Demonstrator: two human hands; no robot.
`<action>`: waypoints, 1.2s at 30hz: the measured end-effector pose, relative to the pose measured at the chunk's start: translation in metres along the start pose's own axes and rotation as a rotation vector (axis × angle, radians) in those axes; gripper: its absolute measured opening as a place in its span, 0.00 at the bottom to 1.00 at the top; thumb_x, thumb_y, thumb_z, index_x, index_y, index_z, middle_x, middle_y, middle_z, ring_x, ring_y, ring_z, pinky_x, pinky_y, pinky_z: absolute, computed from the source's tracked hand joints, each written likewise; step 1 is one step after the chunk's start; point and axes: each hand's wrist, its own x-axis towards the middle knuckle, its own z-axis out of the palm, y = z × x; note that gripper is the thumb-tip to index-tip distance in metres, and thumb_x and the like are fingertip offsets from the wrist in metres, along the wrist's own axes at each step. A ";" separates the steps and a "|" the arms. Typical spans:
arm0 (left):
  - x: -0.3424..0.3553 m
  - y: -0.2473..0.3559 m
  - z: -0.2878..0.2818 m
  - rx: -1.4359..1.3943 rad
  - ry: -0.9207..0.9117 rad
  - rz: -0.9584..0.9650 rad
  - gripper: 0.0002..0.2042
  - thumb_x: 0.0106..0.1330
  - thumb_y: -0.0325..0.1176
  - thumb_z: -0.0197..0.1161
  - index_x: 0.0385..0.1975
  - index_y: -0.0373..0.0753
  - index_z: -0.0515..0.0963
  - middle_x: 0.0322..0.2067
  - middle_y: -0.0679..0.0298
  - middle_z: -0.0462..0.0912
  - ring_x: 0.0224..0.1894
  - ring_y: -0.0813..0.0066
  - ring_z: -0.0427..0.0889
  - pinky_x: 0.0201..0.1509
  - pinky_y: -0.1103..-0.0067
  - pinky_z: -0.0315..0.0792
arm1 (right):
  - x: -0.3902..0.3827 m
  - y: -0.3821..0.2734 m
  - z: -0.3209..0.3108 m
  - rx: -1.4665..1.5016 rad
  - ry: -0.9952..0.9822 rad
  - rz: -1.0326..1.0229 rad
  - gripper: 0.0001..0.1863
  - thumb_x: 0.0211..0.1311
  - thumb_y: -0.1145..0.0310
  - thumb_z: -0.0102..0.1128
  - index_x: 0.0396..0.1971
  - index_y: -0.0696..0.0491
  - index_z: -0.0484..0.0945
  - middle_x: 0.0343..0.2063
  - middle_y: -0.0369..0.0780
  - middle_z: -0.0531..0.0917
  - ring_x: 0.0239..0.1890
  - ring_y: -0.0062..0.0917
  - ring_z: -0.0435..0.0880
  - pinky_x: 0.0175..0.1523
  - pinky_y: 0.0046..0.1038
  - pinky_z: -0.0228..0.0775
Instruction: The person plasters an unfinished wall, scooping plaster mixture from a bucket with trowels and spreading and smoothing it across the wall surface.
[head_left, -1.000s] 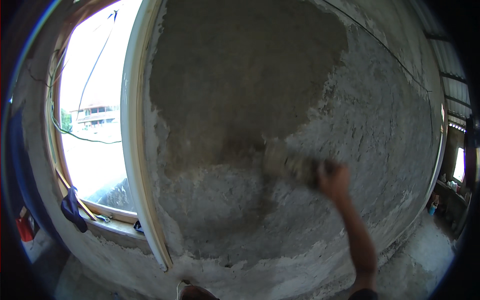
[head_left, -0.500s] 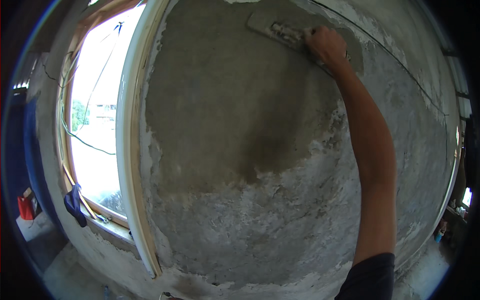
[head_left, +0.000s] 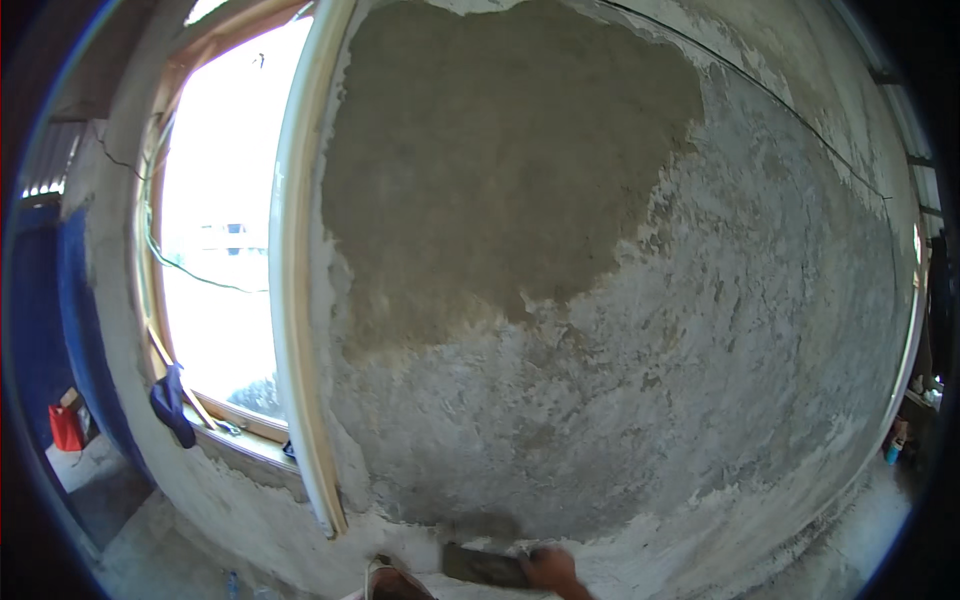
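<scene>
— One hand (head_left: 556,572) shows, low at the bottom middle of the frame. By its place it looks like the right one, and it is closed around the handle end of a trowel (head_left: 487,566).

— Where does the trowel sit?

— At the bottom edge of the frame, its dark flat blade reaching left from the fist, tilted slightly, just below the foot of the wall (head_left: 700,380). Whether the blade touches anything I cannot tell; the picture blurs there.

— And the other hand?

— The left hand is out of sight. Just left of the blade, at the very bottom, a rounded tan thing (head_left: 385,580) pokes in; I cannot tell what it is.

— What fills the rest?

— The wall takes up the centre and right. Its upper middle carries a large smooth patch of darker fresh plaster (head_left: 500,170); below and to the right the surface is rough, pale grey and flaky. At the left stands a window (head_left: 220,250) with a pale wooden frame (head_left: 295,300), bright daylight behind it. A dark blue cloth (head_left: 170,405) hangs at its lower left corner, and a red container (head_left: 66,428) stands at the far left edge.
</scene>
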 end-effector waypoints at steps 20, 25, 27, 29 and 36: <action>-0.050 0.000 0.068 -0.211 -0.273 -0.355 0.21 0.38 0.21 0.56 0.38 0.34 0.82 0.30 0.64 0.81 0.32 0.75 0.77 0.32 0.80 0.70 | -0.125 0.188 0.161 0.676 0.006 0.406 0.33 0.66 0.48 0.45 0.61 0.56 0.55 0.57 0.45 0.63 0.60 0.35 0.62 0.58 0.37 0.61; -0.052 0.002 0.068 -0.381 -0.398 -0.484 0.25 0.38 0.19 0.58 0.43 0.32 0.79 0.35 0.62 0.81 0.38 0.70 0.77 0.39 0.80 0.69 | -0.195 0.159 0.163 0.730 -0.077 0.604 0.37 0.65 0.46 0.46 0.63 0.56 0.50 0.61 0.45 0.57 0.63 0.35 0.56 0.61 0.37 0.56; -0.041 -0.005 0.063 -0.342 -0.442 -0.503 0.26 0.40 0.20 0.58 0.47 0.31 0.75 0.36 0.61 0.80 0.39 0.70 0.77 0.42 0.79 0.70 | -0.201 0.135 0.162 0.761 -0.105 0.655 0.38 0.65 0.45 0.46 0.64 0.55 0.47 0.62 0.44 0.54 0.64 0.35 0.53 0.63 0.37 0.54; -0.030 -0.024 0.063 -0.260 -0.437 -0.330 0.24 0.42 0.24 0.57 0.45 0.35 0.78 0.30 0.61 0.80 0.33 0.71 0.78 0.36 0.79 0.71 | -0.191 0.113 0.152 0.785 -0.122 0.686 0.40 0.64 0.45 0.46 0.65 0.55 0.45 0.64 0.44 0.51 0.66 0.35 0.50 0.65 0.37 0.52; -0.037 0.010 0.032 -0.027 -0.593 -0.246 0.29 0.40 0.22 0.59 0.51 0.31 0.70 0.41 0.58 0.78 0.44 0.68 0.75 0.49 0.77 0.69 | -0.208 0.062 0.133 0.836 -0.233 0.844 0.46 0.63 0.42 0.47 0.68 0.54 0.37 0.69 0.43 0.42 0.71 0.35 0.41 0.70 0.37 0.44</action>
